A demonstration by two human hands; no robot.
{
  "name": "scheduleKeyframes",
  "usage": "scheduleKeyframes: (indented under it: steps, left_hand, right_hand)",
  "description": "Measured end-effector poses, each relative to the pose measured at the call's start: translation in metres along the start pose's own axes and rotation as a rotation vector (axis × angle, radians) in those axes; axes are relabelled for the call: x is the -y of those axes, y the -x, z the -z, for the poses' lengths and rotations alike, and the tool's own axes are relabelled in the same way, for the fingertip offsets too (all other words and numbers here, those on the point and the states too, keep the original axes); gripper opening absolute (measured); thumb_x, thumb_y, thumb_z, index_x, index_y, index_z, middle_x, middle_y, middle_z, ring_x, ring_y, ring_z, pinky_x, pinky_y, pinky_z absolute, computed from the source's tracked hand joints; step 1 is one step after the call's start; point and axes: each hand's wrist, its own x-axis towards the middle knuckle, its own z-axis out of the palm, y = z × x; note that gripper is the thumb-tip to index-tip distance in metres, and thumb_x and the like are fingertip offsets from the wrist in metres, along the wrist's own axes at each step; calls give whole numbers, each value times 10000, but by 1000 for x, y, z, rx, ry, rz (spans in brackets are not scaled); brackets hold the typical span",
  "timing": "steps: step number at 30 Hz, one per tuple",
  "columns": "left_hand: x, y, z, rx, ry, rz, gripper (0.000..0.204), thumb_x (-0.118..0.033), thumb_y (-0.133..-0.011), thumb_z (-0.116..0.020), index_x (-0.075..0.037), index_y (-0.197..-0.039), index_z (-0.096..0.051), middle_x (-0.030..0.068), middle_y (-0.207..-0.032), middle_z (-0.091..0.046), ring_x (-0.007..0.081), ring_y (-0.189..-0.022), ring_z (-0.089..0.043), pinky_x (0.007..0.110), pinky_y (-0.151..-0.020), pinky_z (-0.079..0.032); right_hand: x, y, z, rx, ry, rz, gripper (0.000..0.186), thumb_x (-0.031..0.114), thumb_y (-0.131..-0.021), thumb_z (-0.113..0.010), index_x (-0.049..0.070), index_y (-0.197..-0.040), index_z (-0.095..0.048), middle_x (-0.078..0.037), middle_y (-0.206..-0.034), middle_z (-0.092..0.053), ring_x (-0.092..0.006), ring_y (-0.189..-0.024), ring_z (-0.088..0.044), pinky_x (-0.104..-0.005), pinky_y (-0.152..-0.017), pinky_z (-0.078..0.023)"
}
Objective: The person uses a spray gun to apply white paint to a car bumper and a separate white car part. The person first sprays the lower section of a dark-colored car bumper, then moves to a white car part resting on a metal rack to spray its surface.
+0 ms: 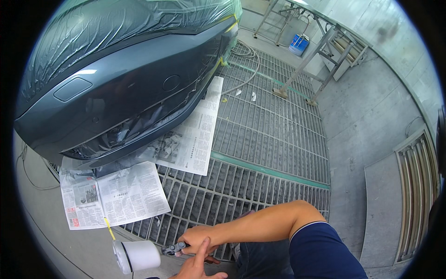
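Note:
My right hand (195, 236) is closed round the dark metal body of a spray gun (173, 249) at the lower middle. The gun's white cup (145, 255), with a black ring round it, points to the left. Just below, my left hand (197, 269) has its fingers apart, one finger pointing up and overlapping my right hand near the wrist; I cannot tell whether they touch. A dark grey car bumper (125, 88) stands at the upper left, away from both hands.
Greenish plastic film (116, 23) covers the car above the bumper. Newspaper sheets (132, 190) lie beneath it on the floor grating (269, 125). A hose (253, 69) curls at the back. A metal stand (306, 65) and a blue bucket (298, 45) are at the far right, near the wall.

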Motion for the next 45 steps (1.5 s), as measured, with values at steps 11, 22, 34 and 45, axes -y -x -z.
scheduleKeyframes:
  steps: [11, 22, 34, 45]
  left_hand:
    - [-4, 1, 2, 37, 76, 76, 1143, -233, -746, -785, -53, -1557, 1, 300, -1259, -559, 393, -1100, -609, 462, -959, -465]
    - [0, 2, 0, 21, 32, 56, 1152, -231, -741, -793, -62, -1559, 1, 281, -1185, -604, 382, -1037, -630, 455, -925, -480]
    - [-1, 2, 0, 13, 10, 53, 1154, -227, -744, -795, -75, -1561, 5, 293, -1251, -565, 391, -1074, -615, 459, -928, -483]
    - [2, 3, -1, 24, 44, 37, 1147, -238, -753, -794, -63, -1559, 3, 295, -1317, -523, 387, -1106, -602, 449, -944, -478]
  right_hand:
    - [1, 2, 1, -13, -6, 25, 483, 359, -880, -581, -19, -1175, -633, -225, -843, -688, -384, -775, -669, -450, -691, -522]
    - [-4, -1, -4, -45, 6, 41, 477, 400, -887, -575, -4, -1128, -652, -212, -798, -682, -384, -735, -660, -450, -659, -512]
    - [1, 0, 0, -23, 18, -11, 443, 339, -864, -573, -61, -1035, -656, -261, -835, -677, -391, -784, -675, -453, -700, -518]
    - [-6, -5, -6, -27, 45, 18, 465, 384, -891, -576, -20, -1109, -649, -211, -810, -682, -384, -751, -660, -454, -662, -507]
